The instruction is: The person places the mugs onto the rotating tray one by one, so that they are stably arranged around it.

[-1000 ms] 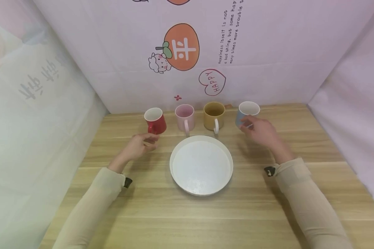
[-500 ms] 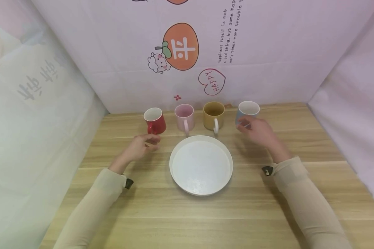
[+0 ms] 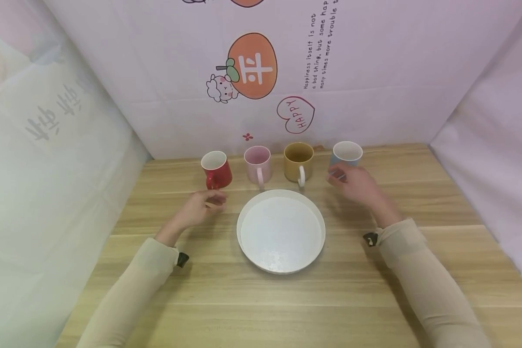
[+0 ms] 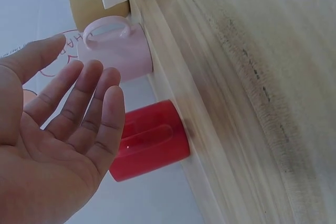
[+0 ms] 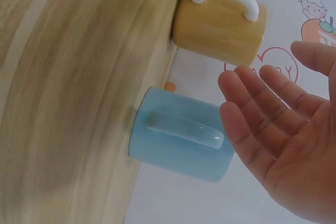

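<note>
My left hand [image 3: 198,207], palm showing and fingers loosely bent in the left wrist view, is empty just in front of the red mug [image 3: 218,172]. My right hand [image 3: 359,183] overlaps the light blue mug [image 3: 340,163] in the head view. In the right wrist view its relaxed fingers [image 5: 236,124] are near the blue mug's top and hold nothing. Between these two mugs stand a pink mug [image 3: 258,166] and a mustard mug [image 3: 298,163] with a white handle. All the mugs are upright. In front of them lies a round white tray [image 3: 281,261].
The mugs form a row along the back of the wooden table [image 3: 261,314], close to a printed white cloth [image 3: 178,121]. More white cloth hangs at the left [image 3: 56,193] and right sides.
Both hands have shifted slightly inward and toward the front, the left to the right and the right to the left. The mugs and tray have stayed put.
</note>
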